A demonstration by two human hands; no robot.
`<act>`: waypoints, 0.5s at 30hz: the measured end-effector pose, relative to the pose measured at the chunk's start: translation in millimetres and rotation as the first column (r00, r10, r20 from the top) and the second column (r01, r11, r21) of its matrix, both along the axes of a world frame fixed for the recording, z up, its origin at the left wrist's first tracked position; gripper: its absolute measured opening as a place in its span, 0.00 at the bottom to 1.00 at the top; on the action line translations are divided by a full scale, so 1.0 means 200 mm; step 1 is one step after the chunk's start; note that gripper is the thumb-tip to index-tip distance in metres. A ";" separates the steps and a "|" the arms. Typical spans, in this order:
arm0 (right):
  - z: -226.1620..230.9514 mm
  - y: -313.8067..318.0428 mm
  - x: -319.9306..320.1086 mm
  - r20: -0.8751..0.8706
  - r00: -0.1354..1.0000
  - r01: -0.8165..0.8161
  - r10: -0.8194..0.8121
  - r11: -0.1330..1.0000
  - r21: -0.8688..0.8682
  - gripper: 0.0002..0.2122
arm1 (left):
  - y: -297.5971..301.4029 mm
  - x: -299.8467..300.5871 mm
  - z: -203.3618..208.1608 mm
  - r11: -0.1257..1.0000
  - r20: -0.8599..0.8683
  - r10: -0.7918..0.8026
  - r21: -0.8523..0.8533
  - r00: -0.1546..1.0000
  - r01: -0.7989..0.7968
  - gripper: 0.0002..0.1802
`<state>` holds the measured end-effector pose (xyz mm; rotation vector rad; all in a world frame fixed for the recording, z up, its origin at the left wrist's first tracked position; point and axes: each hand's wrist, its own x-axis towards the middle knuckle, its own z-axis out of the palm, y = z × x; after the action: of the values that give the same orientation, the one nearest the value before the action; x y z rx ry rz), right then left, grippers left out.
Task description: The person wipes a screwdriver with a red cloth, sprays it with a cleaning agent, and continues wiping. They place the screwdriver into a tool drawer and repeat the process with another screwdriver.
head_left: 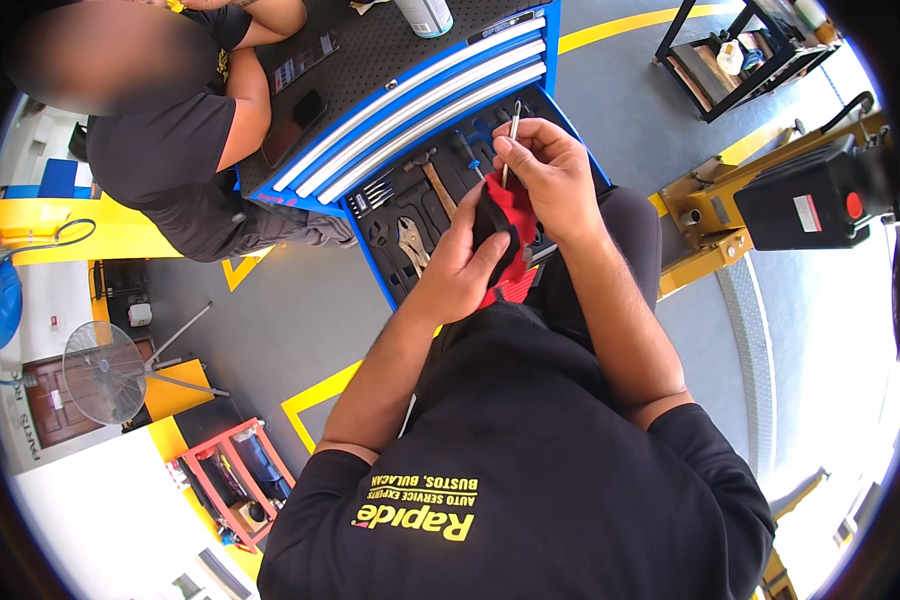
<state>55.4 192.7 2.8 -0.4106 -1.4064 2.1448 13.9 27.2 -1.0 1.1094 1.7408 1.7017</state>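
My left hand (457, 265) is closed around a bunched red and black cloth (516, 225), in front of my body. With thumb and fingertips my right hand (552, 175) pinches a slim metal tool (515, 122) that stands nearly upright, its lower end against the cloth. Whether that tool has a handle is hidden. Beneath both hands an open tool drawer (378, 268) holds a wooden-handled hammer (438, 188), locking pliers (412, 243) and a blue-handled screwdriver (473, 160), all lying in dark foam.
The drawer belongs to a blue tool cabinet (410, 95) with a black top, where a can (425, 15) stands. A person (170, 140) leans on its left side. A yellow lift arm (705, 265) is at right; a fan (105, 372) and red tool cart (235, 475) are at left.
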 end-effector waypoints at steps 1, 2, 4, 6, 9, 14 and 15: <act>0.02 -0.01 0.01 0.011 1.000 0.012 -0.012 0.999 0.039 0.06 | 0.00 0.00 -0.01 0.999 0.001 0.007 -0.031 1.000 -0.007 0.24; 0.05 -0.02 0.03 0.023 1.000 0.020 -0.021 0.997 0.076 0.06 | -0.01 -0.01 -0.01 0.998 0.002 0.018 -0.063 1.000 -0.018 0.22; 0.09 -0.04 0.04 0.024 0.999 0.032 -0.036 0.988 0.150 0.06 | 0.02 0.00 -0.01 0.992 -0.128 0.122 -0.002 0.984 -0.124 0.14; 0.09 -0.04 0.04 -0.006 0.999 0.035 -0.035 0.978 0.205 0.06 | 0.03 -0.01 -0.02 0.985 0.142 0.171 -0.034 0.975 -0.168 0.15; 0.12 -0.05 0.04 -0.005 0.999 0.034 -0.034 0.959 0.282 0.07 | 0.03 -0.03 0.04 0.992 0.461 0.126 -0.036 0.879 -0.123 0.21; 0.15 -0.01 0.02 -0.083 0.993 0.086 -0.085 0.996 0.008 0.08 | -0.03 -0.02 0.06 0.968 0.769 -0.141 0.239 0.624 -0.076 0.26; 0.14 0.00 0.02 -0.072 0.993 0.094 -0.094 0.996 0.002 0.08 | -0.04 0.01 0.10 0.959 0.752 -0.172 0.276 0.636 -0.067 0.27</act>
<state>58.7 192.4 31.0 -0.3860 -1.3262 2.0596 15.0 20.1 19.0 0.3680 0.9164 2.0064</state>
